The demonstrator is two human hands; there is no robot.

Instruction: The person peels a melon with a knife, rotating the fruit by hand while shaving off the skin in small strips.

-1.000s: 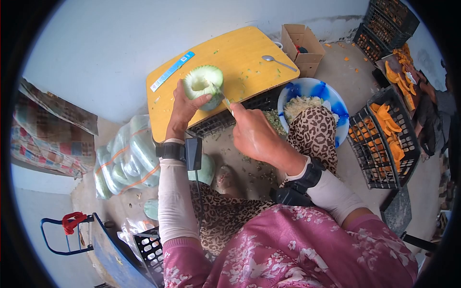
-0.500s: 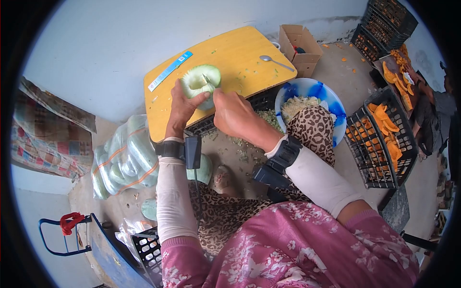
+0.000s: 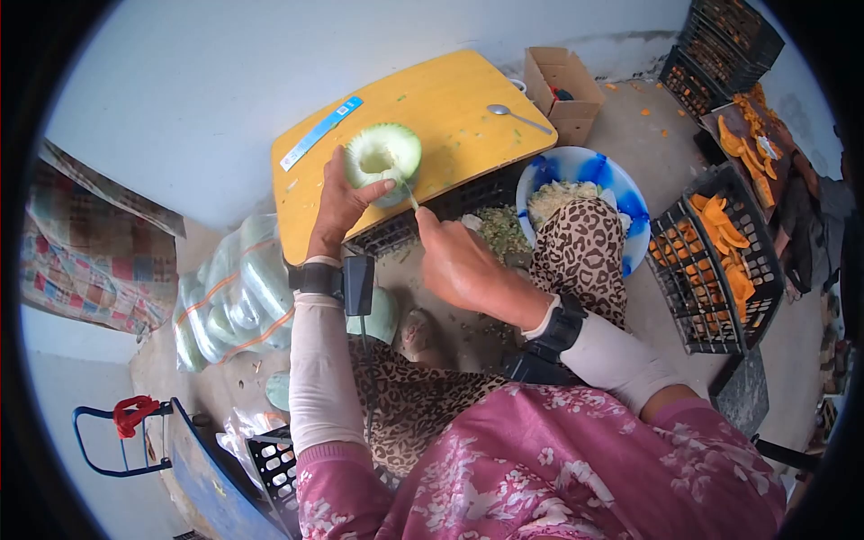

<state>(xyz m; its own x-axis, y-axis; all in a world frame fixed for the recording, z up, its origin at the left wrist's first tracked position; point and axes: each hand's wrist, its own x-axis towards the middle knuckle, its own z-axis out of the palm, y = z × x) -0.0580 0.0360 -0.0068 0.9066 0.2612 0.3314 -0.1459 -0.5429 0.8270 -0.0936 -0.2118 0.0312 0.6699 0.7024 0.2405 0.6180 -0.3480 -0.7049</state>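
Observation:
A hollowed pale-green melon (image 3: 401,147) with a notched rim stands at the near edge of the yellow table (image 3: 441,108), its opening facing up. Against its left side is my left hand (image 3: 344,202), fingers behind the wall and thumb across the front, gripping it. My right hand (image 3: 463,261) is closed around a knife (image 3: 411,194), most of its handle hidden in the fist. The thin blade points up toward the melon's near right rim. A blue-and-white strip (image 3: 320,134) lies left of the melon, and a metal spoon (image 3: 519,119) rests at the table's right end.
A blue-and-white basin (image 3: 637,193) of pale shreds stands right of the table, near my patterned knee. Green scraps (image 3: 500,232) cover the floor below. Black crates (image 3: 684,279) hold orange pieces; bagged melons (image 3: 238,297) lie left. A cardboard box (image 3: 576,117) stands behind.
My right hand has drawn the knife out of the melon's opening, down and right toward me. The melon has shifted slightly right, still in my left hand.

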